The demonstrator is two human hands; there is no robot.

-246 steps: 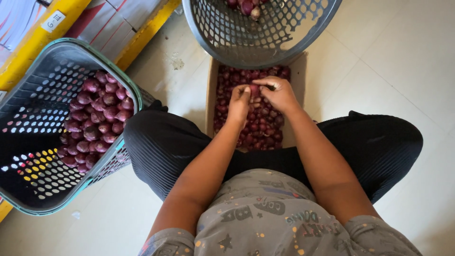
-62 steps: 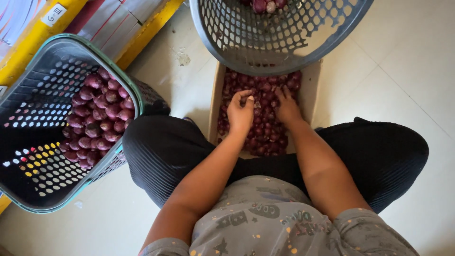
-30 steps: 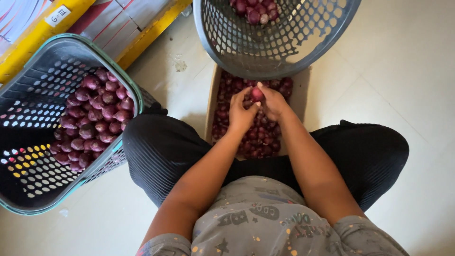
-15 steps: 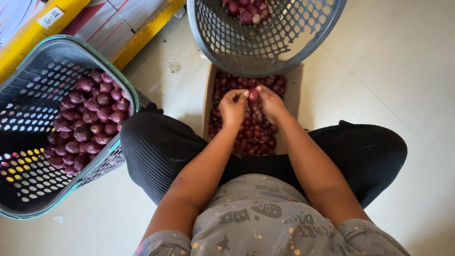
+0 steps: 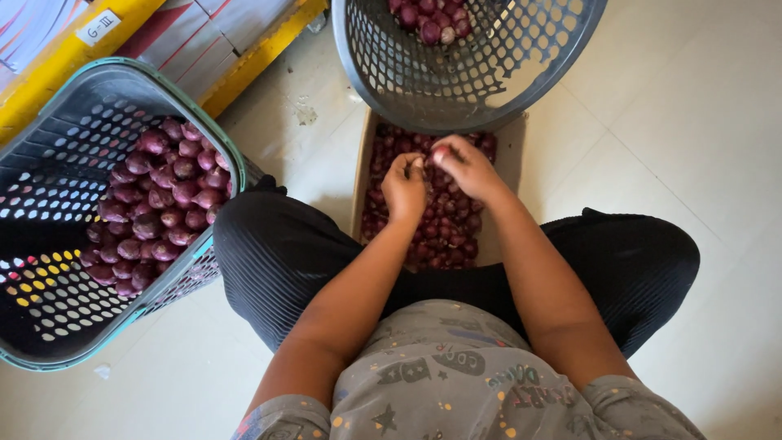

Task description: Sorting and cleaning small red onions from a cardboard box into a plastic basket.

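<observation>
Plastic basket (image 5: 49, 326), dark with a teal rim, at nine o'clock of the seated person; it lies tipped, a heap of red shallots (image 5: 159, 204) banked against its near wall. Between the knees at twelve o'clock, an open cardboard box (image 5: 362, 175) holds more small shallots (image 5: 444, 232). Left hand (image 5: 403, 187) rests over the box, fingers curled nearly closed; whether they hold anything cannot be told. Right hand (image 5: 468, 167) sits just beside it at one o'clock, fingertips pinched on a single shallot (image 5: 441, 154), pale at its exposed end. Round grey basket (image 5: 464, 73) leans over the box's far edge, a few bulbs (image 5: 428, 20) inside.

Judgement: cleaning a bulb goes best with the left steadying while the right picks at the loose skin, both kept low over the box so scraps drop in.
</observation>
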